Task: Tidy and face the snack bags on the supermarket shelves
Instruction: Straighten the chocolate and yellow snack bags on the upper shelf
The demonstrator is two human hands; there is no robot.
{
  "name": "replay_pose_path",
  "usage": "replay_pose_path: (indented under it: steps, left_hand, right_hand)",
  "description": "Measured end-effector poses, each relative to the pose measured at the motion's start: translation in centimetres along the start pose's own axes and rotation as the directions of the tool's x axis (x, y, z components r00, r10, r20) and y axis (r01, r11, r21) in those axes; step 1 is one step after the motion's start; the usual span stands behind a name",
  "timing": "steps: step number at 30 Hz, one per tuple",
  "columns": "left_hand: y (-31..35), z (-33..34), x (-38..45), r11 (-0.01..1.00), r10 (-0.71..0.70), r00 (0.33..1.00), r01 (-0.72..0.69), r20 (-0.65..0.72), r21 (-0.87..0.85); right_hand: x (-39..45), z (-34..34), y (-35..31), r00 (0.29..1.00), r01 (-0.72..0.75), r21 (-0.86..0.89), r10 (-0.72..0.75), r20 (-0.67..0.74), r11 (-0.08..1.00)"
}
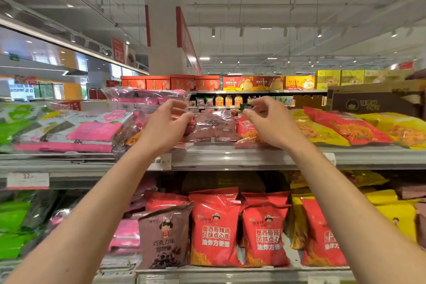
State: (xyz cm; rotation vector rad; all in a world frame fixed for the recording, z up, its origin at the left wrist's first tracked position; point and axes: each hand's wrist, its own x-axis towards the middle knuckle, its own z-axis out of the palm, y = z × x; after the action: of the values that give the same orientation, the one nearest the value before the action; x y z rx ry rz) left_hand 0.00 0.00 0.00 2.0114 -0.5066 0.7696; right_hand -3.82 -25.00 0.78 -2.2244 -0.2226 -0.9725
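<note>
Right hand pinches a small dark green item between thumb and forefinger, other fingers curled, just above the right top corner of the brown snack bag; what the item is cannot be told. Left hand has fingers curled, thumb tip touching the brown bag's left edge; a firm grip on it cannot be told. Both bare forearms reach up from below. The brown bag lies flat on the upper shelf, near its front edge, between the hands. Right of the brown bag, touching it, a red noodle bag lies flat; further right, flat yellow bags and another red bag overlap. Left of the brown bag, clear multipacks with pink labels are stacked, green packs beyond them. Behind and right, an open brown carton sits on the shelf, contents hidden. Below the brown bag, the lower shelf holds upright bags: a brown chocolate bag, two red bags facing front, then red and yellow ones to the right. A price tag sits on the rail at lower left.
</note>
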Motion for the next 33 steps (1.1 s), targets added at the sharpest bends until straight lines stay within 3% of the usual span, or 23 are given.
replay_pose_path:
  steps: [3, 8, 10, 14, 22, 27, 33]
  left_hand:
    - [-0.2, 1.1, 1.6, 0.994, -0.076, 0.992, 0.068, 0.098, 0.085]
    - [0.0, 2.7, 2.5, 0.896, -0.072, 0.973, -0.034, 0.221, 0.442]
    - [0.2, 2.9, 2.5, 0.850, -0.092, 0.961, -0.060, 0.259, 0.524]
    - [0.0, 3.1, 2.1, 0.896, -0.104, 0.960, -0.023, 0.260, 0.443]
    - [-0.2, 2.3, 0.8, 0.999, -0.047, 0.994, 0.047, 0.096, 0.001]
    - [0.6, 1.2, -0.8, 0.987, 0.025, 0.999, -0.020, 0.028, -0.157]
    - [1.3, 0.7, -4.4, 0.961, 0.094, 0.995, -0.095, -0.013, -0.259]
  right_hand:
    - [1.9, 1.5, -0.4, 0.996, 0.000, -0.172, 0.016, 0.093, 0.985]
    - [3.3, 3.8, -0.3, 0.971, 0.049, -0.462, 0.066, 0.231, 0.885]
    - [3.4, 4.3, 0.0, 0.958, 0.048, -0.476, 0.094, 0.270, 0.878]
    - [3.4, 4.7, 0.5, 0.953, 0.007, -0.378, 0.109, 0.283, 0.926]
    - [3.3, 3.9, -0.8, 0.965, -0.103, 0.055, 0.087, 0.246, 0.993]
    - [2.6, 3.7, -1.6, 0.972, -0.214, 0.400, 0.151, 0.183, 0.891]
    - [-0.6, 2.3, -2.5, 0.967, -0.254, 0.564, 0.196, 0.162, 0.785]
